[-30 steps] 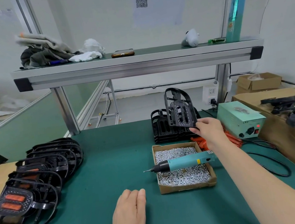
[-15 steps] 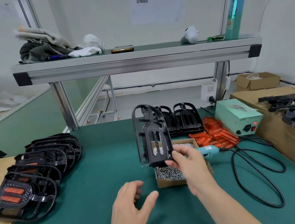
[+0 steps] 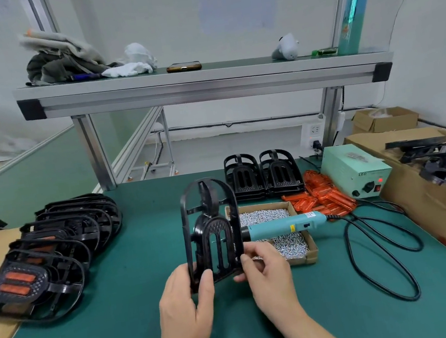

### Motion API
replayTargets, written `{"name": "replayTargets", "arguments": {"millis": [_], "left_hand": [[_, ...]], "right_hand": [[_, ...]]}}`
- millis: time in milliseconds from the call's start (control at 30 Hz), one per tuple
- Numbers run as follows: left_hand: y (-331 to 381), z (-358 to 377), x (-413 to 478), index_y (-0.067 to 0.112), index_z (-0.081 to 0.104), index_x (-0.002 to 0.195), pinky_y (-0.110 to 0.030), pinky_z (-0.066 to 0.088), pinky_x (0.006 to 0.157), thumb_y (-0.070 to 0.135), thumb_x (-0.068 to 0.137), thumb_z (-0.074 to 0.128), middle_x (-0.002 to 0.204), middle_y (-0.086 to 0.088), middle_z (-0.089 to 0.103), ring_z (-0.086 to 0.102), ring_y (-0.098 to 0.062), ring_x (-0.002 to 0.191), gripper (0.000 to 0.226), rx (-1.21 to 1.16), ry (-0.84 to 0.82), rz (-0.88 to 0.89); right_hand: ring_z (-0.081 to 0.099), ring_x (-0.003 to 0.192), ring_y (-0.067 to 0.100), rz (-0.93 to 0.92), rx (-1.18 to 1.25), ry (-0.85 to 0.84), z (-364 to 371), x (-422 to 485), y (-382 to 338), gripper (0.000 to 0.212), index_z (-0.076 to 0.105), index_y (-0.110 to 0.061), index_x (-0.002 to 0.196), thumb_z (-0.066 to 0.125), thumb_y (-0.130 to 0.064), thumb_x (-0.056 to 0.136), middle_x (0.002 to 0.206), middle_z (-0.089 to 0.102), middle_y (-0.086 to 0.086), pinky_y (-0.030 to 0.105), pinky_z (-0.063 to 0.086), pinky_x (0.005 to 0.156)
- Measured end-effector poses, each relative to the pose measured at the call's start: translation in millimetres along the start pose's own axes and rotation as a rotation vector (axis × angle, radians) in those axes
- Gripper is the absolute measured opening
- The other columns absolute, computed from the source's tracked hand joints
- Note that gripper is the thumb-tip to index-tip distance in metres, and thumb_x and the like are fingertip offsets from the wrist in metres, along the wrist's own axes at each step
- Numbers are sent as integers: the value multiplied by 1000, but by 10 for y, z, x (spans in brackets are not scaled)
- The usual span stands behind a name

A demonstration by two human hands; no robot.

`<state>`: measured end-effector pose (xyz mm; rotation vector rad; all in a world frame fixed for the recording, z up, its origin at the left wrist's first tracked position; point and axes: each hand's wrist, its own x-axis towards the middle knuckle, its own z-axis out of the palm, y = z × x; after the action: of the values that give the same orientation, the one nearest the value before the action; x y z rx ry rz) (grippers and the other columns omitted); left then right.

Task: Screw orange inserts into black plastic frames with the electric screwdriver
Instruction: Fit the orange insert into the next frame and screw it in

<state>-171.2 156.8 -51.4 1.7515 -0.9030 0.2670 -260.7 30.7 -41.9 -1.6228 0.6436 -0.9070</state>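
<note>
Two hands are gripping one black frame (image 3: 214, 238) upright above the green mat (image 3: 119, 335): the left hand (image 3: 187, 314) is clasping its lower left edge, the right hand (image 3: 268, 274) pinching the lower right. The electric screwdriver (image 3: 284, 224) is lying across the screw box (image 3: 312, 251), its tip hiding behind the frame. Orange inserts (image 3: 323, 197) are lying heaped beyond the box. Overlapping frames (image 3: 43, 263) are sitting at left, the nearest seemingly carrying two inserts; the rest are mostly covering one another.

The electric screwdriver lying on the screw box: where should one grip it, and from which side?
Likely the teal barrel of the electric screwdriver, taken from above with the right hand. It lies level across the screw box, its tip points left behind the black frame, and its cable leaves rightwards.
</note>
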Motion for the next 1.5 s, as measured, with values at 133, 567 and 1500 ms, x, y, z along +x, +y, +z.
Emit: {"name": "replayTargets", "arguments": {"millis": [133,567,1500], "left_hand": [[2,21,-25,22,62,94,-17,44,72,46,93,45,84,15,61,57,-6,81,29,12,6,23],[-61,51,-4,13,56,112,-18,39,91,13,94,44,103,8,56,51,-18,90,21,93,99,309],[-312,-23,122,35,67,109,-42,54,93,25,94,66,90,10,73,68,-16,90,18,-271,-20,-453]], "right_hand": [[74,70,18,17,-5,-31,-30,-25,-12,26,72,-18,99,54,1,99,104,66,5,25,57,55],[67,59,30,15,467,143,-167,-9,-23,29,56,-3,95,38,-21,107,78,69,20,28,48,44],[65,87,15,-29,346,70,-246,57,36,35,76,-25,95,48,-16,75,89,73,4,19,50,77]]}}
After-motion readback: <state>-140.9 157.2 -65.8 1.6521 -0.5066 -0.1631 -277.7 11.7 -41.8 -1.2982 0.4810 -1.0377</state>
